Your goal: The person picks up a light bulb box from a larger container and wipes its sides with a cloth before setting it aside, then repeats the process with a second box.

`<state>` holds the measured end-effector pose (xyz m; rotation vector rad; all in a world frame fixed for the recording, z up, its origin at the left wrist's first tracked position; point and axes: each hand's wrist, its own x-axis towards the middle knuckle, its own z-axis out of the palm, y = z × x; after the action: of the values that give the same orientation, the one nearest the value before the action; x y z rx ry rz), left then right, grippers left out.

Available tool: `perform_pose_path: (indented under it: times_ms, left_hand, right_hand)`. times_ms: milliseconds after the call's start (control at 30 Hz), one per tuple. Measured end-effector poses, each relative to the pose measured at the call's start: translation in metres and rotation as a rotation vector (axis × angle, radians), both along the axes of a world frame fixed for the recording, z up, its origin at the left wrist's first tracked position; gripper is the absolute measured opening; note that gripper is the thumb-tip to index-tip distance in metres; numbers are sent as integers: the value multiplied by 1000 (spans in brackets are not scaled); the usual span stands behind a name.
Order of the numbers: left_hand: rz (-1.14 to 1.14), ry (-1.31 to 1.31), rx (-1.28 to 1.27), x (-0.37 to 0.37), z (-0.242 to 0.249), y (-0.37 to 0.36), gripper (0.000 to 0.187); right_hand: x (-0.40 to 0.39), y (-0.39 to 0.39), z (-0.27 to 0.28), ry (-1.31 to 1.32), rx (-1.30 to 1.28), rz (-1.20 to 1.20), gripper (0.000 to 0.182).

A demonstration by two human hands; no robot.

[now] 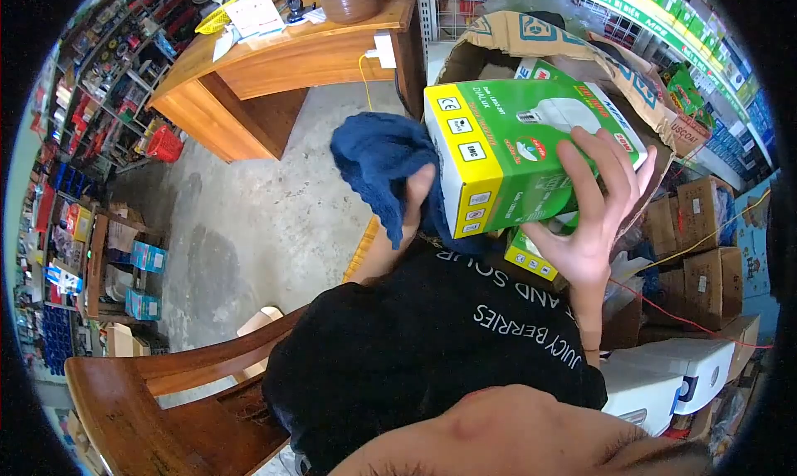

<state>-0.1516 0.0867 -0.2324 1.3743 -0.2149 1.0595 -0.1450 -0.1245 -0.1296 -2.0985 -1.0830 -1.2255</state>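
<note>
One bulb box (510,148), just in front of the open carton (660,102), stays steadiest if the right hand (594,227) keeps its wide-spread grip while the left hand (417,195), closed round a blue cloth (371,156), presses evenly.

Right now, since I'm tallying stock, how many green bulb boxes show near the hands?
3 visible: the held box against the right hand; a lower box by the black shirt; another box in the open carton. More may be hidden there.
</note>
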Motion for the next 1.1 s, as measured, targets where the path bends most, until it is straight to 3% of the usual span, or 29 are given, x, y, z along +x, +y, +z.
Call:
perform_pose_path:
  times_ms: [133,200,300,367,433,500,600,633,700,867,967,1100]
  left_hand:
    - [-410,101,-179,-14,-19,3,77]
    - [-434,86,-132,-18,-9,1,81]
    - [-333,-153,62,-10,18,-11,84]
    - [-475,-199,92,-9,26,-12,85]
    - [-643,-105,-67,-11,29,-16,82]
    - [-546,-46,-117,-9,10,-5,74]
    - [-300,46,-128,-8,-7,10,57]
    - [-262,96,-84,-9,-9,9,60]
    - [-187,195,10,-16,26,-5,66]
    - [183,167,247,-21,47,1,54]
    - [273,146,300,-20,34,2,51]
    - [144,73,182,-28,23,3,48]
  right_hand:
    - [0,-2,0,8,-40,-20,74]
    - [2,-3,-1,17,14,-86,77]
    - [4,-3,-1,26,73,-80,78]
    - [2,-2,-1,5,12,-91,77]
    - [-1,-2,-2,-15,-50,-103,75]
    - [-1,-1,-4,-65,-178,-93,72]
    - [-1,0,-6,-80,-129,-84,66]
    - [0,0,-6,-97,-106,-76,65]
    - [-3,-1,-5,-113,-104,-75,64]
    - [-9,-3,-5,-244,-107,-30,58]
    - [-10,-1,-7,-230,-37,-11,60]
    - [-8,0,-6,-129,-90,-56,63]
